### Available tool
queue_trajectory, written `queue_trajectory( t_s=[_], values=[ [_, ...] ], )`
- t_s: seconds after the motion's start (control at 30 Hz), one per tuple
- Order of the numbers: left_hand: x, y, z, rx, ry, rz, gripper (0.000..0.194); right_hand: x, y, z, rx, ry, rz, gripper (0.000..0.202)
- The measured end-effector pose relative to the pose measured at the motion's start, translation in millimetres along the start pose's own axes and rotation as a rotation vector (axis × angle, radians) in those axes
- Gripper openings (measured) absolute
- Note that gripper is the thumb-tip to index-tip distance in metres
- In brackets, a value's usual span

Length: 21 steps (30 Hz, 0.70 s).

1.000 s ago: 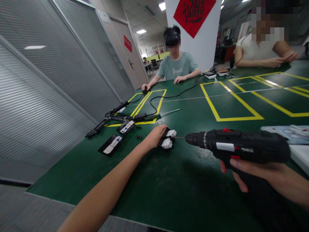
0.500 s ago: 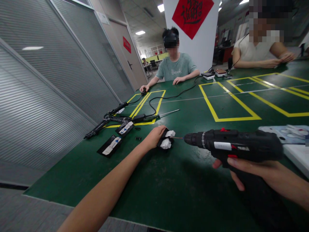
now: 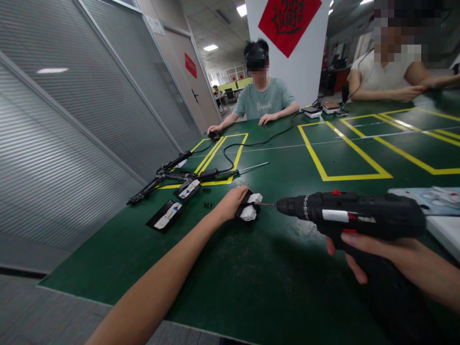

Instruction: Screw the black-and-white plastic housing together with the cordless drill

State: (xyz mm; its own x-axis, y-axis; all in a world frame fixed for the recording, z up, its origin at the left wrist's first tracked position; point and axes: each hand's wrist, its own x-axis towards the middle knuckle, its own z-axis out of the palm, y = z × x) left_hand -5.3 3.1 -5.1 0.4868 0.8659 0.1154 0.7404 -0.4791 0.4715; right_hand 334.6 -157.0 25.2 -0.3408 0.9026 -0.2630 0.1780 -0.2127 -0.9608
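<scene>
While both hands are on the work, the scene reads line by line:
Left hand: the left hand (image 3: 233, 202) is closed over a small black-and-white part (image 3: 249, 208), pinning it to the green table (image 3: 251, 287); its fingers wrap the near side, and the white pieces show past them
Right hand: the right hand (image 3: 381, 254) is wrapped round the grip of a black cordless driver (image 3: 355, 216), one finger lying forward under the body – whether it presses the trigger I cannot tell
Driver bit: the thin bit (image 3: 266, 204) runs level from the chuck to the part and appears to meet its right side
Step in hand: as I judge it, driving or loosening a screw in the held part – the tool is lined up and the part is braced
Next move calls for: the bit kept square to the screw and the left hand's clamp kept firm, since a sideways slip would skid the tip toward the fingers
Nearby on the table: two flat black-and-white pieces (image 3: 168, 214) and long black tools (image 3: 158, 178) lie well to the left, with a cable (image 3: 251, 143) beyond
Others: a seated person (image 3: 264, 98) across the table rests both hands on it; another person's arms (image 3: 402, 91) show at far right
</scene>
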Motion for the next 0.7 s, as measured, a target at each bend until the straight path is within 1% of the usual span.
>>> queue_trajectory(
  t_s=[0.23,0.4,0.53,0.7],
  values=[
    [-0.1,0.5,0.1,0.013,-0.007,-0.003,0.035,-3.9,1.0,-0.2,-0.018,-0.022,0.071,0.041],
    [0.2,-0.2,-0.4,0.013,-0.006,0.007,0.035,-3.4,-3.3,0.9,0.031,-0.027,0.094,0.041],
    [0.5,-0.1,-0.4,0.013,-0.007,-0.004,0.033,-3.4,-5.5,0.6,0.021,-0.057,0.092,0.042],
    [0.7,2.8,-0.9,0.004,-0.012,-0.016,0.033,-4.6,-4.0,2.2,0.027,-0.040,0.067,0.041]
  ],
)
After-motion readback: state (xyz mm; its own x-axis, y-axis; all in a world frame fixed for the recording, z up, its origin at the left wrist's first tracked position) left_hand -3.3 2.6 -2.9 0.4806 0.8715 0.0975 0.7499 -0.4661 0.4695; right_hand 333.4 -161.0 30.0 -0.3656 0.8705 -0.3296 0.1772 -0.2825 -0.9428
